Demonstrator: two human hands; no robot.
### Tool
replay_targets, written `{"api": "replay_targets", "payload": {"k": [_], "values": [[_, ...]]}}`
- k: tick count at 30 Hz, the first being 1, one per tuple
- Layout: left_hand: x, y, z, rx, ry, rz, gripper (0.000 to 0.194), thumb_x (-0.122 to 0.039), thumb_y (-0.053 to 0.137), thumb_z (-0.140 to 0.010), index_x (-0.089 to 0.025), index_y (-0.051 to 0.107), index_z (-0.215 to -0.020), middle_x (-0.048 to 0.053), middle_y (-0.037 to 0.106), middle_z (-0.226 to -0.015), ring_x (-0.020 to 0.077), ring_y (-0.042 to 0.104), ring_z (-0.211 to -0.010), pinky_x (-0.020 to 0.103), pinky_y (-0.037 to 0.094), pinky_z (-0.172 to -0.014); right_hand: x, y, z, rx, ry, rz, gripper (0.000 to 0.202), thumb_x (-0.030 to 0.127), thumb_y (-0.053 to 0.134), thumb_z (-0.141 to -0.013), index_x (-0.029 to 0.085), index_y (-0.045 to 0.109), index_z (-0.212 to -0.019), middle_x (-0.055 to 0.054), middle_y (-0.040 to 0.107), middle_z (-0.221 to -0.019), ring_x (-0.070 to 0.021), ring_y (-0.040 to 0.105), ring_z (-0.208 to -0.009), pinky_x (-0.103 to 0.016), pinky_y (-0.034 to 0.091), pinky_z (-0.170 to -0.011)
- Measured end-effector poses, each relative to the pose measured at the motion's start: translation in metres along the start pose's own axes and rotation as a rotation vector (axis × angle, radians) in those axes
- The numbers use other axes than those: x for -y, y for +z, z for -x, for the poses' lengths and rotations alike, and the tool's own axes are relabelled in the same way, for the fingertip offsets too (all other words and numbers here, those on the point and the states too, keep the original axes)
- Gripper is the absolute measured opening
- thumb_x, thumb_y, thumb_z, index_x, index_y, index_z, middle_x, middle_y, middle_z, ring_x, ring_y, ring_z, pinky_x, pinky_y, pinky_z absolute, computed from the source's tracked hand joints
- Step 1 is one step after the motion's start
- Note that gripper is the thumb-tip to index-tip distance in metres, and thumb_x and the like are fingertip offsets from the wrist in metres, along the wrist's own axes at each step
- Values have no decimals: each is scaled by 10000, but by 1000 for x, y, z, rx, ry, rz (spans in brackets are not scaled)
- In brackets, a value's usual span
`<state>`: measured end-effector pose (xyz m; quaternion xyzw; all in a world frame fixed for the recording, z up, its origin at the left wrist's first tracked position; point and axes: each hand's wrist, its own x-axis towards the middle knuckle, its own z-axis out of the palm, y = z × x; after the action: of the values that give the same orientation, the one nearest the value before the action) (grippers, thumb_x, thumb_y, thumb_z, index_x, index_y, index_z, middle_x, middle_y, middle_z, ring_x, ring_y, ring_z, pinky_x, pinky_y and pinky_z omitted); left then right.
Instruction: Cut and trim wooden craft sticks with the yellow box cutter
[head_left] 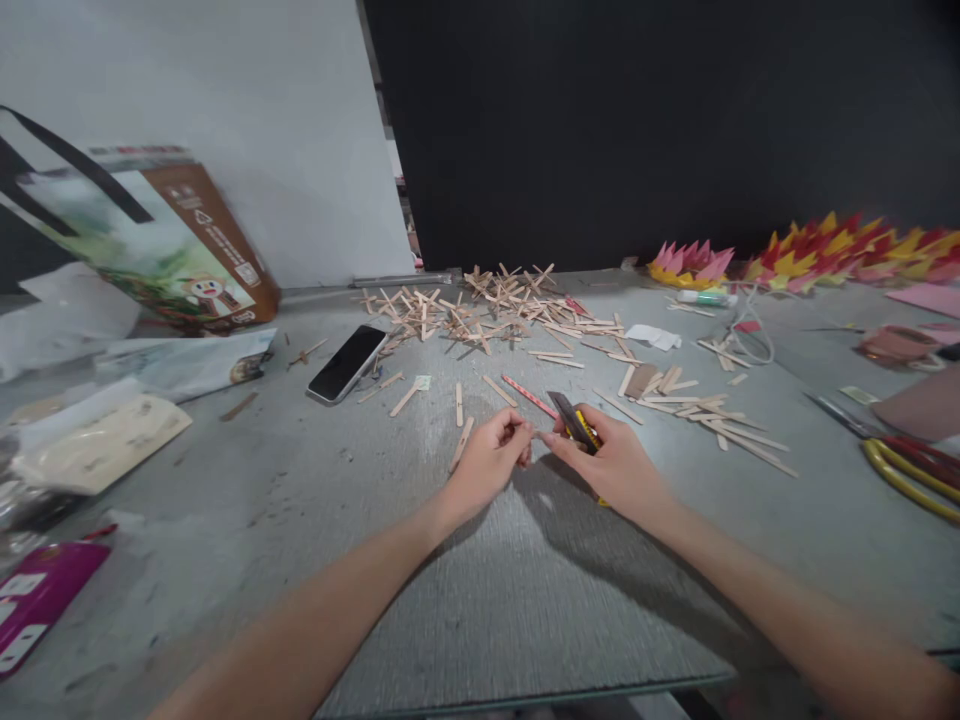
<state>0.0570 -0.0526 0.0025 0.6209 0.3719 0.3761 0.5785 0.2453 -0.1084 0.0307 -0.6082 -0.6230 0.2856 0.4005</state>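
Near the middle of the grey table (450, 560), my left hand (495, 455) is closed, its fingers pinched on a small wooden piece that is mostly hidden. Close on its right, my right hand (604, 455) is wrapped round a yellow and black box cutter (576, 422), whose blade end points up and left. The right thumb and fingertip also meet the small piece between the hands. A red patterned pencil (529, 396) lies just beyond them. Loose wooden sticks (459, 404) lie around, with a heap of crossed sticks (480, 310) farther back.
A phone (349, 364) lies left of the heap. At the left stand a printed bag (187, 250) and plastic packets (105, 440), with a purple packet (49, 600) nearer. On the right are more sticks (720, 415), yellow-handled scissors (911, 480) and folded paper flowers (847, 255).
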Motion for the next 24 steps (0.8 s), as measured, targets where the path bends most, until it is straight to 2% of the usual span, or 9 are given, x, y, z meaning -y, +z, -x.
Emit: {"api": "replay_targets", "payload": {"k": [6,11,13,17,19,24], "values": [[-1,1,0,-16,-1,51,330,-507,630,-978,-211,549,-855,-55,542,-628,127,548,-611,287,447,-673,-1,1,2,-33,-61,26,264,483,693,-982,230,654,-918,-19,693,-839,-199,597,-749,-315,443,-697],[-1,0,0,-35,24,116,369,-560,654,-976,-216,556,-885,-60,532,-629,125,553,-609,281,457,-664,-6,3,2,-99,-23,-3,324,548,748,-948,251,619,-929,40,557,-687,-167,492,-609,-300,374,-591],[-1,0,0,-44,18,117,383,-576,659,-973,-220,552,-882,-59,533,-629,127,556,-606,281,463,-661,-7,2,2,-113,-47,1,322,551,755,-947,257,624,-943,41,556,-690,-165,488,-599,-304,378,-588],[0,-1,2,-48,19,75,398,-579,648,-994,-220,544,-856,-49,550,-638,123,561,-614,277,453,-667,-7,1,2,-93,-242,111,195,442,662,-1027,253,696,-994,-38,688,-899,-199,628,-743,-332,484,-715],[1,-1,2,-46,25,59,412,-585,638,-1002,-219,541,-839,-45,556,-639,123,560,-614,278,449,-665,-11,1,2,-82,-337,185,198,398,595,-1070,248,717,-1028,-66,716,-976,-212,680,-811,-338,511,-759],[0,-1,2,-56,17,11,421,-581,634,-997,-218,537,-808,-46,547,-618,121,538,-588,274,422,-629,-27,3,4,-77,-485,481,212,287,524,-1099,230,728,-1103,-74,741,-1028,-197,721,-833,-303,471,-669]]}}
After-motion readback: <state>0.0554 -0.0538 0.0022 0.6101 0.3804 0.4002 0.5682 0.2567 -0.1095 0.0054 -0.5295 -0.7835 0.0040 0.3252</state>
